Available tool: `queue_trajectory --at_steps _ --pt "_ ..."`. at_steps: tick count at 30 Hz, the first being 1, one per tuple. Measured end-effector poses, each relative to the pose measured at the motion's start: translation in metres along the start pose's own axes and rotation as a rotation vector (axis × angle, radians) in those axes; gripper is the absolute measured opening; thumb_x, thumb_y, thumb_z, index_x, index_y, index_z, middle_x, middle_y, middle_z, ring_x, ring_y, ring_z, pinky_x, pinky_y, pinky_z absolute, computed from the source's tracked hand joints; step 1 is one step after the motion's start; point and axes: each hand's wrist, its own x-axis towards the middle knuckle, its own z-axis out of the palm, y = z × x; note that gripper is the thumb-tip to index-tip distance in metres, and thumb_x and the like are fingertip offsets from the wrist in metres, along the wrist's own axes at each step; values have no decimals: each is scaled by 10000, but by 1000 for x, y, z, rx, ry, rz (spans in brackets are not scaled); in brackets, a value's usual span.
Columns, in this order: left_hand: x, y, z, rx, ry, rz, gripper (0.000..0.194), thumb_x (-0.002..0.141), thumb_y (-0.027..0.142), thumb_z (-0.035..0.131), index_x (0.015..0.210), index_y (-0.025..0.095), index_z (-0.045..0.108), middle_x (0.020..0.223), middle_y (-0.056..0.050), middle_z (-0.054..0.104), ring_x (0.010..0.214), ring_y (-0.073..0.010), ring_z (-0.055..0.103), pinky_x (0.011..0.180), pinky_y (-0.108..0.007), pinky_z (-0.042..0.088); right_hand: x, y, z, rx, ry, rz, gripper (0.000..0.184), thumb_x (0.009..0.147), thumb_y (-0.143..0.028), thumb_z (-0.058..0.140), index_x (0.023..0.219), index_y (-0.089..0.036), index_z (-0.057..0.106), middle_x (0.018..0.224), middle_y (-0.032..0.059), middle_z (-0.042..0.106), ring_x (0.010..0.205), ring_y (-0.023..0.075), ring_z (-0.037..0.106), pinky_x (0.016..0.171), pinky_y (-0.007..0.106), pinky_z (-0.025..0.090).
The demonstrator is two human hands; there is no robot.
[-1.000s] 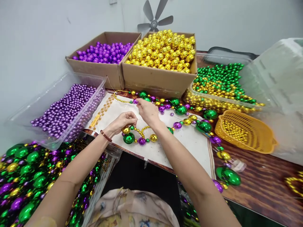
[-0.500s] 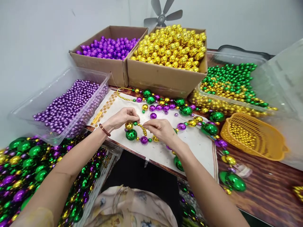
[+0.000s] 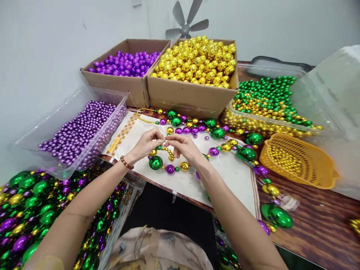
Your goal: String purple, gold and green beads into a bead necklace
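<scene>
My left hand [image 3: 146,144] is pinched closed at the middle of the white cloth [image 3: 225,187], on what looks like the thin thread of a bead string. Fingertips of my right hand [image 3: 184,148] meet it there, also pinched on the thread. Below the fingers hangs a short row of small gold beads [image 3: 168,153]. The bead string curves round on the cloth, with a large green bead [image 3: 155,162], a purple bead [image 3: 170,168] and a gold bead [image 3: 184,166]. The thread's ends are hidden by my fingers.
Behind stand cardboard boxes of purple beads [image 3: 126,63] and gold beads [image 3: 194,62]. Left is a clear bin [image 3: 70,165] of small purple beads; right, a bin of green and gold beads [image 3: 264,97] and an orange basket [image 3: 317,161]. Finished-looking bead strings [image 3: 30,202] heap at lower left.
My right hand has moved up and left, so its fingertips now meet those of my left hand above the small gold beads. The camera view has shifted slightly.
</scene>
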Motion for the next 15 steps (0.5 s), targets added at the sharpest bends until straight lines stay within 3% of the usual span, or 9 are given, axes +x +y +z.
queue_trajectory --at_steps 4,11,13,15 --pt "-1 -12 4 49 109 80 179 830 279 688 761 164 570 787 -13 621 719 -109 574 653 -230 470 6 7 7 56 22 30 263 687 -350 754 889 -182 737 762 11 732 390 68 552 366 193 318" --pt "-2 -21 12 32 192 134 183 848 271 695 762 162 576 799 -14 631 688 -95 573 637 -224 479 13 10 15 54 22 34 209 672 -358 726 780 -181 698 608 -42 608 379 46 397 387 203 252" --pt "-2 -20 12 4 197 127 171 835 262 699 762 161 582 806 -17 637 690 -95 577 626 -220 494 15 10 11 -87 43 16 150 714 -327 666 763 -185 672 622 -34 606 414 66 426 416 209 289" --pt "-2 -20 12 -44 216 95 173 819 265 702 758 163 576 826 -20 641 662 -89 563 569 -207 499 14 7 -3 -390 120 -16 100 760 -271 609 751 -188 663 679 -7 644 509 106 518 482 224 361"
